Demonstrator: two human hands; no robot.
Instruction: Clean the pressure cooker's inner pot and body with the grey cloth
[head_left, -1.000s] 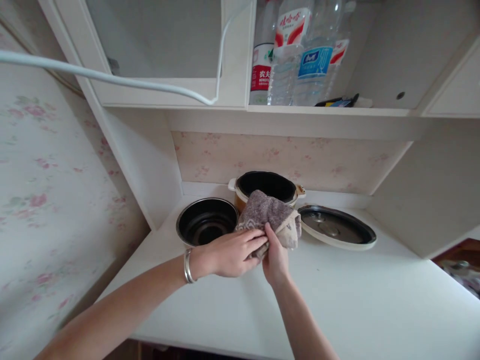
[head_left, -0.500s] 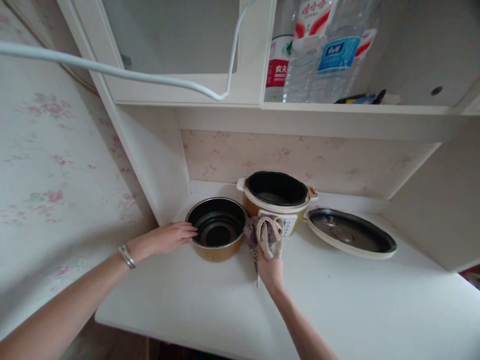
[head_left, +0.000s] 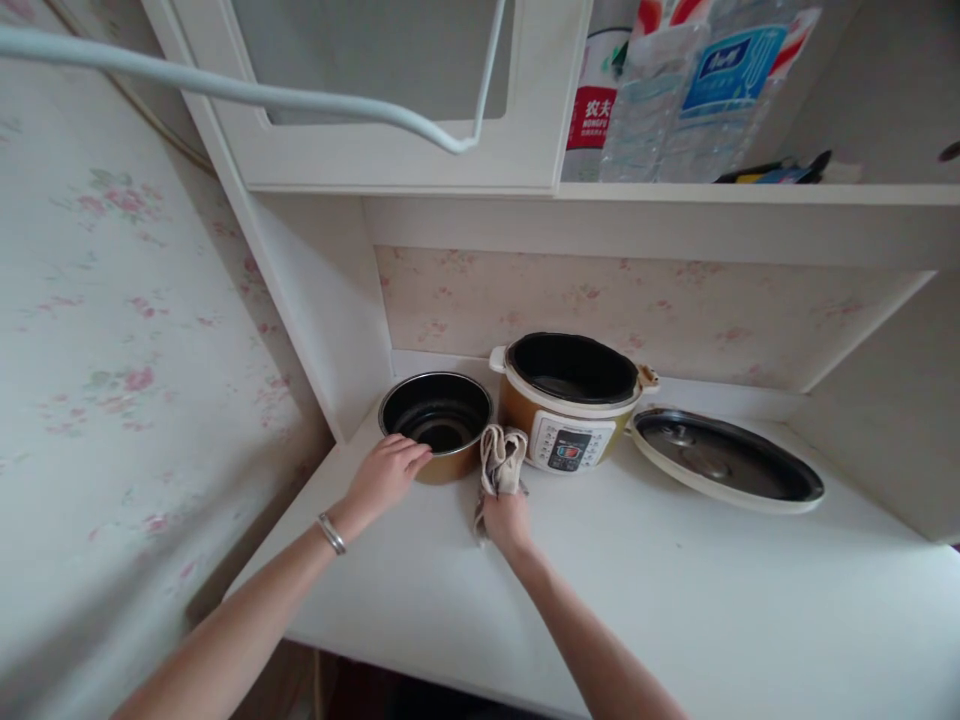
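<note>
My left hand (head_left: pixel 387 473) rests on the near rim of a brown inner pot (head_left: pixel 437 415) with a black inside, fingers curled over its edge. My right hand (head_left: pixel 505 518) is closed on a grey-beige cloth (head_left: pixel 501 459), bunched and held upright just right of that pot. Behind the cloth stands an open brown rice cooker (head_left: pixel 568 402) with a white control panel on its front. The cooker's lid (head_left: pixel 724 463) lies upside down on the white counter (head_left: pixel 712 590) to the right.
A white cupboard (head_left: pixel 390 95) hangs above, with a white cable (head_left: pixel 247 92) running across it. Plastic water bottles (head_left: pixel 675 90) stand on the open shelf at the upper right. Floral wallpaper covers the wall on the left.
My left hand let go of the cloth and moved left to the inner pot's rim. My right hand lowered the cloth, now bunched, beside the pot. The view shifted downward.
</note>
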